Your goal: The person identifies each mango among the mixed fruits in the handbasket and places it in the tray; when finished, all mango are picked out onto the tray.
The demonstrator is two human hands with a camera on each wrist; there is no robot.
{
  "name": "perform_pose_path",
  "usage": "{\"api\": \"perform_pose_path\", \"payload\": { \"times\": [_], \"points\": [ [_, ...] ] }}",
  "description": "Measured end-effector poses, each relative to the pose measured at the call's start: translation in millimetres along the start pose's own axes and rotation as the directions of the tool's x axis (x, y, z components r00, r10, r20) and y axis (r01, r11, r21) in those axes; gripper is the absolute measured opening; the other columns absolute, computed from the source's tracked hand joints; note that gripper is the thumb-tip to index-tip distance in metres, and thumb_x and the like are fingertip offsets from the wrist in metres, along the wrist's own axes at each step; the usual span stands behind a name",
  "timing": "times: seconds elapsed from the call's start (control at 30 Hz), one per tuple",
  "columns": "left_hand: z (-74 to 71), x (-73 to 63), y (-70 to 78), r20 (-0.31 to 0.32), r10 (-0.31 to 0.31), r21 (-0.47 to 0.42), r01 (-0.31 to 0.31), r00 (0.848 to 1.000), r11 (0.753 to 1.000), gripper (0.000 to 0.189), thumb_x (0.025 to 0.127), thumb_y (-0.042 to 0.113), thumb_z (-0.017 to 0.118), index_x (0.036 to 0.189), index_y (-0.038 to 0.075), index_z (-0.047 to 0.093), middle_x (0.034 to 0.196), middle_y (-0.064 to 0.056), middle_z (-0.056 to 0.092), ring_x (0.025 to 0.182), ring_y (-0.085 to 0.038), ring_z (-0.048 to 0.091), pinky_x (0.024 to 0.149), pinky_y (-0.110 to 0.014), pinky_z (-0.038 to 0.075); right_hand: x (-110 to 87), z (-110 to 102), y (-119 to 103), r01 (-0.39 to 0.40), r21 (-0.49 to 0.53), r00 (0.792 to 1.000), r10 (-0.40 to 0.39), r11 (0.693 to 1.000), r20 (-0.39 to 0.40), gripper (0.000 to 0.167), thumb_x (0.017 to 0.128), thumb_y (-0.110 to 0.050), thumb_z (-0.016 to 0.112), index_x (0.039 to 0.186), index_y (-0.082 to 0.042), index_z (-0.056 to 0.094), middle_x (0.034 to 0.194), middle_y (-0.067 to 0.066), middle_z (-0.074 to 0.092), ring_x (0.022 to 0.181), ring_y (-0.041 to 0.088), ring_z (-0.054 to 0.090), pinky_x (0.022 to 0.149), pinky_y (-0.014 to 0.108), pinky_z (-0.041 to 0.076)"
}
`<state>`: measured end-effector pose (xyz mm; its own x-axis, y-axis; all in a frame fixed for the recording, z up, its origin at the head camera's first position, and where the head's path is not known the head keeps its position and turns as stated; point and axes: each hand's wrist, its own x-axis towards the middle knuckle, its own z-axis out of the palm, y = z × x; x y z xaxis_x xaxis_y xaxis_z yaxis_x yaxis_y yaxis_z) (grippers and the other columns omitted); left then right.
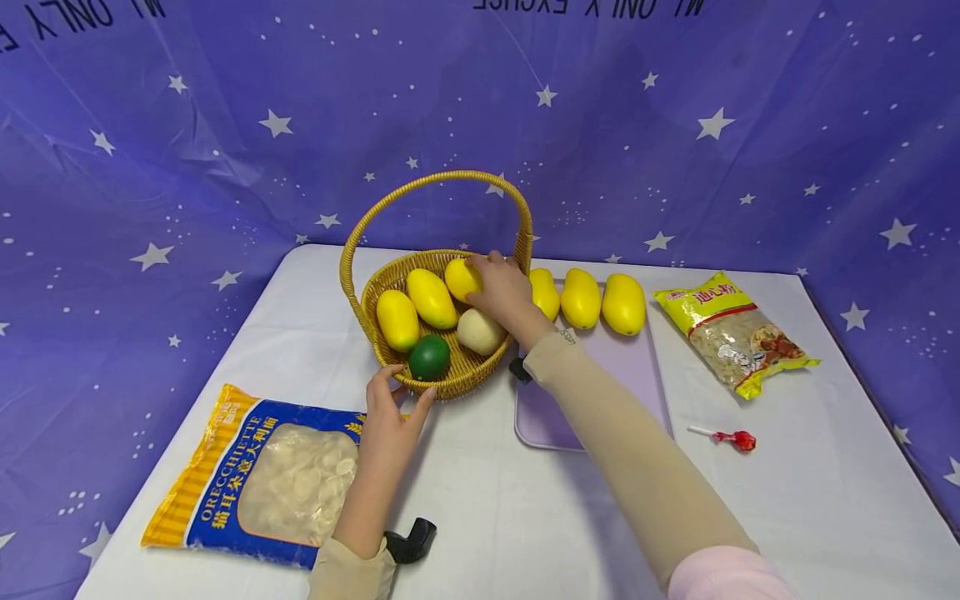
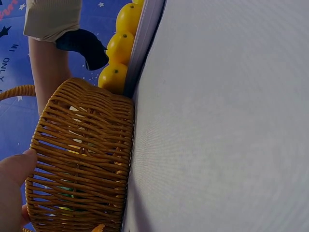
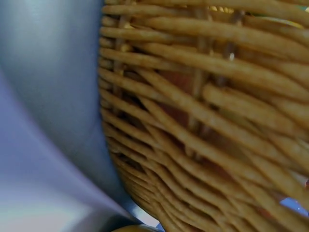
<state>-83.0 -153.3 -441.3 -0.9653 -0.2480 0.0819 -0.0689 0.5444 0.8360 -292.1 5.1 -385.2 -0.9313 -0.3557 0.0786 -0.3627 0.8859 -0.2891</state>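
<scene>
Currently, wicker basket (image 1: 472,379) holds 3 yellow mangoes (image 1: 431,298), green fruit (image 1: 429,358), pale round fruit (image 1: 480,332); L hand (image 1: 393,417) clamped on its near rim; R hand (image 1: 504,287) inside, bent round rear mango (image 1: 461,279), grip partly hidden; lilac tray (image 1: 547,417) w/ 3 more mangoes (image 1: 581,298), partly under R sleeve (image 1: 615,450); white tablecloth (image 1: 480,517), starry purple backdrop (image 1: 450,100).

Wicker basket (image 1: 480,380) toward the back of the table (image 1: 480,517), backdrop (image 1: 420,100) behind. In basket: three mangoes (image 1: 432,298) running from left side to rear; rounded fruit (image 1: 429,358) at front; ball-shaped item (image 1: 480,332) to its right. Tray (image 1: 555,421) just right of basket, three more mangoes (image 1: 581,298) in a row across its rear. Right of tray: macaroni bag (image 1: 738,337), lollipop (image 1: 742,440) before it. Orecchiette bag (image 1: 300,475): front left of basket.
</scene>
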Motion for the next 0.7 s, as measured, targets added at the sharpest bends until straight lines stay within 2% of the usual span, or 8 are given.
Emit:
{"api": "perform_pose_path", "payload": {
  "times": [0.23, 0.57, 0.7],
  "points": [
    [-0.4, -0.7, 1.5, 0.007, -0.014, -0.002, 0.014, 1.0, 1.0, 0.065, 0.092, 0.048, 0.061, 0.138, 0.016, 0.03, 0.142, -0.015, 0.031, 0.118, -0.032, 0.055, 0.085, -0.047, 0.05, -4.7, -5, -2, 0.035, 0.051, 0.993, -0.029, 0.998, -0.113, 0.058, 0.086, -0.037, 0.073, 0.138, -0.022, 0.051, 0.119, 0.007, 0.053, 0.103, 0.032, 0.053, 0.082, 0.043, 0.049],
    [-0.3, -0.9, 1.1, 0.009, -0.013, -0.004, 0.013, 1.0, 1.0, 0.065, 0.092, 0.049, 0.061, 0.138, 0.016, 0.03, 0.142, -0.014, 0.031, 0.118, -0.033, 0.055, 0.086, -0.047, 0.049, -14.3, -16, -4, 0.029, 0.161, 0.982, 0.002, 0.987, -0.189, 0.058, 0.086, -0.04, 0.072, 0.138, -0.024, 0.051, 0.128, 0.007, 0.053, 0.107, 0.031, 0.051, 0.083, 0.043, 0.047],
    [-0.5, -1.0, 1.2, 0.008, -0.014, -0.001, 0.014, 1.0, 1.0, 0.065, 0.091, 0.049, 0.061, 0.138, 0.016, 0.03, 0.142, -0.014, 0.031, 0.118, -0.032, 0.055, 0.085, -0.046, 0.05, -20.3, -22, -4, 0.041, 0.22, 0.976, 0.008, 0.975, -0.216, 0.059, 0.085, -0.041, 0.073, 0.137, -0.024, 0.052, 0.131, 0.008, 0.052, 0.113, 0.031, 0.05, 0.088, 0.043, 0.046]
  ]
}}
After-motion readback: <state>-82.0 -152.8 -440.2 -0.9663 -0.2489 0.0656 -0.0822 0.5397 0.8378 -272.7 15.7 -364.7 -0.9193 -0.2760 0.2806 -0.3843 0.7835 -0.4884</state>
